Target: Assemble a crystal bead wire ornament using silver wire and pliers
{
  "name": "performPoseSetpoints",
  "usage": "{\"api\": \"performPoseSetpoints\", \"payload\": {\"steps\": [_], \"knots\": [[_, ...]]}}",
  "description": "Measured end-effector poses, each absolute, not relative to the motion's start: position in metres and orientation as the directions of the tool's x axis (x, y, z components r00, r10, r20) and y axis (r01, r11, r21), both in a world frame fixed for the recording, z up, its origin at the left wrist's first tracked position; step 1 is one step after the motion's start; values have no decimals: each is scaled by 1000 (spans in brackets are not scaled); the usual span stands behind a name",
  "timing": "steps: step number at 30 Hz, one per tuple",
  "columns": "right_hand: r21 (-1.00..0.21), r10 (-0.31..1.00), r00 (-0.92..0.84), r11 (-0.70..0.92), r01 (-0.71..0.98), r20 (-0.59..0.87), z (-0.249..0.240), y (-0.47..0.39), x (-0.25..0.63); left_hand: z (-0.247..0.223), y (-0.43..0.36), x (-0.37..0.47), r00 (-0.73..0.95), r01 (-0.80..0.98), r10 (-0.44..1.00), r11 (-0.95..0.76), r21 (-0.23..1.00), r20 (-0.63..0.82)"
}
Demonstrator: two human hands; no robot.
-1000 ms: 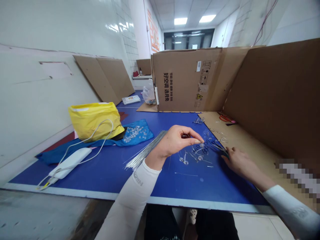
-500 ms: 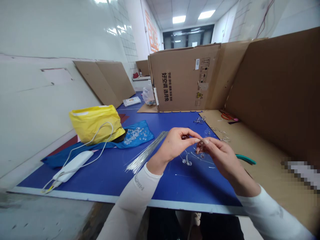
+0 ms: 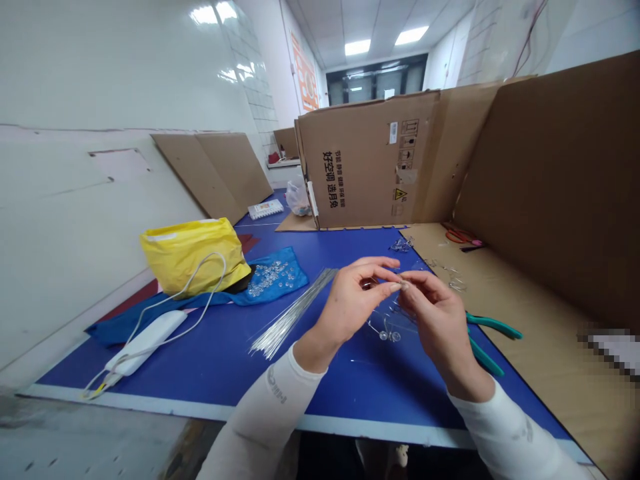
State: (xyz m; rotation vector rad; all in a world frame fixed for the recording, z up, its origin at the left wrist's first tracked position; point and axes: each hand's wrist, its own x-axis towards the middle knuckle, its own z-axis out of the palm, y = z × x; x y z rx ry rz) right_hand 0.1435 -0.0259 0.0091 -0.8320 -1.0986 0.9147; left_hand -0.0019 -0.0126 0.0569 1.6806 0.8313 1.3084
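My left hand (image 3: 350, 300) is closed in a pinch, thumb against forefinger, with the fingertips meeting those of my right hand (image 3: 437, 317). Between them is a thin wire, mostly hidden by the fingers. Clear round beads (image 3: 389, 336) on thin wire show just below the hands; whether they hang from the held wire or lie on the table I cannot tell. Right of my right hand, partly behind it, lie pliers with green handles (image 3: 495, 327). Left of my left hand is a bundle of straight silvery wires (image 3: 295, 313).
Loose clear beads (image 3: 273, 277) lie on a blue cloth (image 3: 295, 260) beside a yellow bag (image 3: 195, 257). A white power strip (image 3: 145, 340) with its cord is at front left. Bent wire pieces (image 3: 401, 245) and red-handled scissors (image 3: 457, 237) lie near the cardboard box (image 3: 370, 167).
My right hand has turned more upright and its fingers have closed in against my left fingertips. The beads below have shifted right and slightly down. More of the green pliers shows.
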Motion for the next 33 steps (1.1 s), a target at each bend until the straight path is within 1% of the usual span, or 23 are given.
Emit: {"api": "performPoseSetpoints", "payload": {"steps": [2,4,7,10,13,19,25,29,33], "knots": [[-880,857,262,472,-54,443,7,-27,146,56,-14,-1,219,41,879,-442,896,424],[-833,779,303,541,116,548,5,-29,148,55,-14,0,200,12,895,-410,912,400],[-707,641,300,616,349,707,3,-32,150,53,-13,3,202,-62,929,-303,951,309],[-589,538,255,653,477,803,3,-34,151,52,-13,5,223,-64,951,-206,976,216],[-544,519,208,661,518,829,2,-36,153,53,-15,7,188,-48,962,-190,981,196],[-565,555,188,658,498,811,3,-39,156,55,-16,8,155,-34,962,-223,974,226],[-480,527,94,669,567,845,2,-38,158,51,-11,5,175,-27,949,-263,964,263],[-445,519,57,664,601,853,2,-37,160,52,-12,3,161,86,921,-371,925,354],[-416,519,26,652,633,854,2,-37,161,54,-15,5,130,263,848,-530,806,515]]}}
